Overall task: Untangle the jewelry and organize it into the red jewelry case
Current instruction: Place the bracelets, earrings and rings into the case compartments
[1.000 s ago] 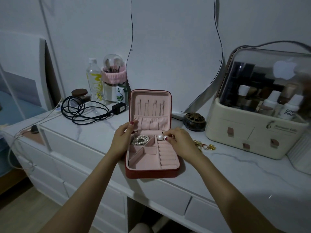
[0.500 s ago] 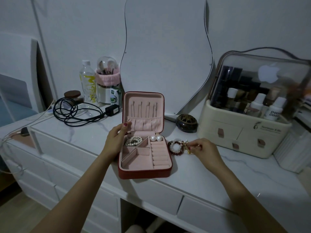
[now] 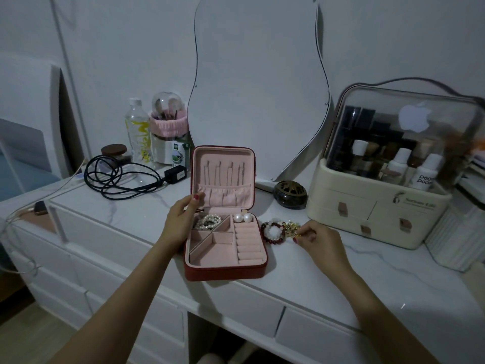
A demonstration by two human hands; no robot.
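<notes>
The red jewelry case (image 3: pixel 224 272) lies open on the white dresser, pink inside, its lid upright. A pearl bracelet (image 3: pixel 208 222) fills its back left compartment. Two pearl earrings (image 3: pixel 242 218) sit at the top of the ring rolls. My left hand (image 3: pixel 181 223) holds the case's left edge, thumb on the lid. Just right of the case lies a tangle: a dark red and white bead bracelet (image 3: pixel 273 232) and gold jewelry (image 3: pixel 292 228). My right hand (image 3: pixel 317 239) pinches the gold jewelry with its fingertips.
A cream cosmetics organizer (image 3: pixel 383 206) stands at the right, a dark round burner (image 3: pixel 290 193) behind the tangle. A wavy mirror (image 3: pixel 259 88) leans on the wall. A black cable (image 3: pixel 118 179), a bottle (image 3: pixel 136 130) and a brush holder (image 3: pixel 168 130) stand at the back left.
My right hand left the pearl earrings in the case and moved right to the tangle beside it, where it now pinches the gold jewelry. My left hand stayed on the case.
</notes>
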